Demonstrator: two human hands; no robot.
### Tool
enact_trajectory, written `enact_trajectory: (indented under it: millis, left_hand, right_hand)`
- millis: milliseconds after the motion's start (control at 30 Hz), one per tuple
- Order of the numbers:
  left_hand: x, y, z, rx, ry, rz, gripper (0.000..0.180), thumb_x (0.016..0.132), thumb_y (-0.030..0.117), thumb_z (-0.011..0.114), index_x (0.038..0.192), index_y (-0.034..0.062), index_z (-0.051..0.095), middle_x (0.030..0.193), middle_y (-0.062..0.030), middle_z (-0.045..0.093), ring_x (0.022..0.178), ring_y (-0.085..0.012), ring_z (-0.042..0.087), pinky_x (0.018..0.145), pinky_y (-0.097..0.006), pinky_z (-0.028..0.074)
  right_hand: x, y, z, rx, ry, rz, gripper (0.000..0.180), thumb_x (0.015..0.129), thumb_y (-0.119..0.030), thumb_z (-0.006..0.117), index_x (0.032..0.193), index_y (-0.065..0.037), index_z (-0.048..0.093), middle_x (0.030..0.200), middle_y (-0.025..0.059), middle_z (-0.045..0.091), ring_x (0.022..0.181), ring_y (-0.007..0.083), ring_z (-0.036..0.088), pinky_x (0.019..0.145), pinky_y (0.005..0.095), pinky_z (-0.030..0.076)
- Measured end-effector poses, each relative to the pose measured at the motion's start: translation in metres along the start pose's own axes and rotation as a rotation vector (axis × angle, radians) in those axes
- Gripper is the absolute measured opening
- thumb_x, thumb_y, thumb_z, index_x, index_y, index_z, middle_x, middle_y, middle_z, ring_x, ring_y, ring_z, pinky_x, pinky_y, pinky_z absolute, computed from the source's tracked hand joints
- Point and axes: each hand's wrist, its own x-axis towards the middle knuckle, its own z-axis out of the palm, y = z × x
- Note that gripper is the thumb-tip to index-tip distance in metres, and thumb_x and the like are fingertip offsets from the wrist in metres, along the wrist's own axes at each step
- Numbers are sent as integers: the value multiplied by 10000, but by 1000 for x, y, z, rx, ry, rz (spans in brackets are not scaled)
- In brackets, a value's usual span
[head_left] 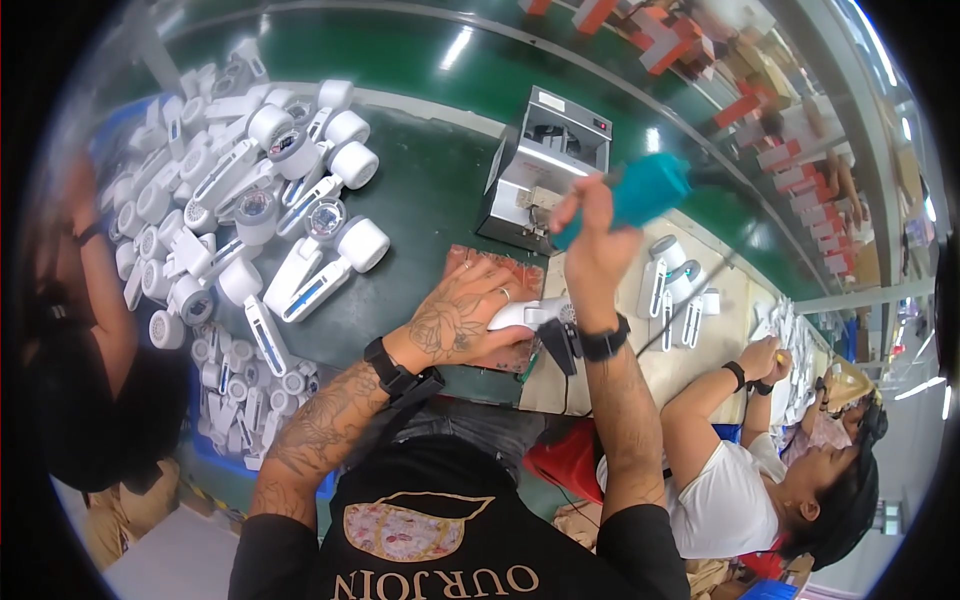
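Note:
My left hand (465,315) presses down on a white handheld-fan part (530,315) that lies on a reddish-brown mat (495,270) on the green bench. My right hand (595,245) is raised above it and grips a teal electric screwdriver (640,190), whose body points up and to the right. Both wrists carry black bands. The lower end of the screwdriver is hidden behind my right hand.
A big heap of white fan bodies (250,200) covers the bench to the left. A grey metal machine (545,165) stands behind the mat. More white fans (675,285) lie on a beige sheet to the right, where a co-worker (760,470) in white sits. Another person's arm (95,290) shows at far left.

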Motion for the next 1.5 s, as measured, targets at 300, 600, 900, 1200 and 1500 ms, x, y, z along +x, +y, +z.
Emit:
enact_trajectory:
  millis: [300, 600, 900, 1200, 1500]
  left_hand:
    - [0, -1, 4, -26, 57, 17, 456, 850, 419, 694, 1145, 74, 658, 1162, -102, 599, 1157, -305, 514, 1041, -440, 373]
    - [0, -1, 7, -30, 20, 20, 476, 863, 413, 676, 1190, 69, 638, 1181, -112, 588, 1161, -308, 501, 1037, -440, 366]
    - [0, 2, 6, 17, 16, 1, 516, 883, 416, 650, 1249, 55, 606, 1233, -135, 564, 1192, -325, 480, 1048, -454, 344]
    - [-1, 3, 3, 35, 18, -1, 474, 872, 419, 649, 1169, 50, 634, 1186, -129, 580, 1158, -332, 504, 1019, -430, 383]
    - [-1, 2, 6, 44, 65, 55, 405, 859, 357, 643, 1116, 45, 644, 1146, -126, 589, 1127, -322, 513, 1013, -423, 392]
  right_hand:
    - [-52, -10, -28, 92, -17, 7, 540, 932, -493, 656, 1049, 22, 547, 655, 64, 525, 565, 174, 523, 532, 297, 429]
    - [-58, 6, -29, 106, -45, -3, 436, 956, -416, 644, 925, 3, 526, 658, 74, 522, 561, 186, 520, 539, 314, 438]
    - [-60, 10, -27, 161, -6, 44, 359, 981, -333, 608, 880, -1, 512, 662, 86, 519, 563, 193, 519, 542, 322, 442]
    - [-15, -12, -10, 31, 52, -62, 374, 1009, -356, 572, 1026, 18, 573, 698, 64, 553, 633, 173, 564, 586, 303, 464]
    - [20, 13, 4, 58, 20, -143, 269, 1001, -256, 597, 969, 9, 571, 715, 62, 581, 635, 164, 585, 596, 285, 480]
